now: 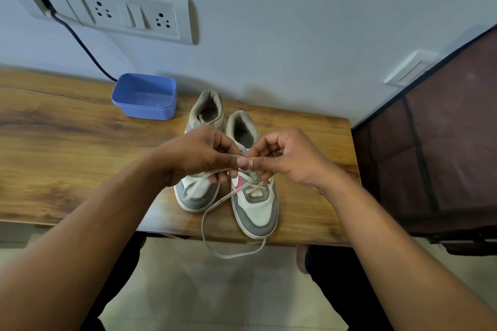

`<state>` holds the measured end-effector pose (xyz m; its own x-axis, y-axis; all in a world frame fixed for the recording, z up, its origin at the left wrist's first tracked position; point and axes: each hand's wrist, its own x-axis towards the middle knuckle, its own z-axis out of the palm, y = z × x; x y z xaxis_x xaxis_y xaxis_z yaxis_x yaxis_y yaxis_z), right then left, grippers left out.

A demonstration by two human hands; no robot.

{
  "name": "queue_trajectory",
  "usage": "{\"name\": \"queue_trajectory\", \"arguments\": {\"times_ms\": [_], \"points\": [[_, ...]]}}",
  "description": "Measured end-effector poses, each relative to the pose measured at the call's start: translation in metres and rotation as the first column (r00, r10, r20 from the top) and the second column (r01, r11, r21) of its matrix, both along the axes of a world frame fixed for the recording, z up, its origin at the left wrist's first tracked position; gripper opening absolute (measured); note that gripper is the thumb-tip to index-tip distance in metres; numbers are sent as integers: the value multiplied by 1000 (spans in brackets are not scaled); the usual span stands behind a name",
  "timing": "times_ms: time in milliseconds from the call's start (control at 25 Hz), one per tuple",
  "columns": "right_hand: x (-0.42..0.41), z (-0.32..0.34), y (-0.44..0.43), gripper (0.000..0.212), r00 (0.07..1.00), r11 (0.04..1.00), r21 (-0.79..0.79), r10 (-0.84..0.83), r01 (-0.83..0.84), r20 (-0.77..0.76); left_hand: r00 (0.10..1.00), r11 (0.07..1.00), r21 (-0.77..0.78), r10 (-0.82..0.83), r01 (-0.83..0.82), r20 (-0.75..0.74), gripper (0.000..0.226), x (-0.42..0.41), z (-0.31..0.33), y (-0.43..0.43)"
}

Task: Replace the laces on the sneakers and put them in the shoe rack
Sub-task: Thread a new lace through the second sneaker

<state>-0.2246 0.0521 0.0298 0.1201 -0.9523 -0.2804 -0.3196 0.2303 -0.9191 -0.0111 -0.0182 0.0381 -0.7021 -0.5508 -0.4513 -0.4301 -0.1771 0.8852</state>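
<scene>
Lacing right-side sneaker [255, 207]: lower eyelets crossed, upper ones likely next. Lace [215, 209] pinched by left hand [199, 156] and right hand [287, 161], fingers [269, 148] curled on it. Pair sits mid-worktop [67, 142], second sneaker [199, 196] touching at 9 o'clock. Slack loop overhangs edge at 6; take it up before threading. Blue tub [145, 97] at 11. Dark fabric cabinet [430, 142] at 3, possibly the rack.

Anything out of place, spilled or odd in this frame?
Only the lace: a long slack loop trails from the nearer sneaker over the table's front edge and dangles below it. Nothing looks spilled or damaged.
</scene>
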Motion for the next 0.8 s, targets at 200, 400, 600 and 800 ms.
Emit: {"name": "queue_trajectory", "arguments": {"times_ms": [200,400,600,800], "points": [[-14,3,4,19,998,1000,31,-4,2,57,996,1000,10,7,-8,89,13,0,-3,-4],[-9,-1,3,15,997,998,22,-54,53,58,992,993,14,115,-116,60,19,-8,-7,1],[-12,-15,6,5,925,993,-67,-111,93,-364,943,940,-297,241,-169,227,14,-8,-23,-1],[5,-34,13,9,842,993,-110,-88,34,-533,948,773,-629,255,-82,190,8,-19,-34,25]]}}
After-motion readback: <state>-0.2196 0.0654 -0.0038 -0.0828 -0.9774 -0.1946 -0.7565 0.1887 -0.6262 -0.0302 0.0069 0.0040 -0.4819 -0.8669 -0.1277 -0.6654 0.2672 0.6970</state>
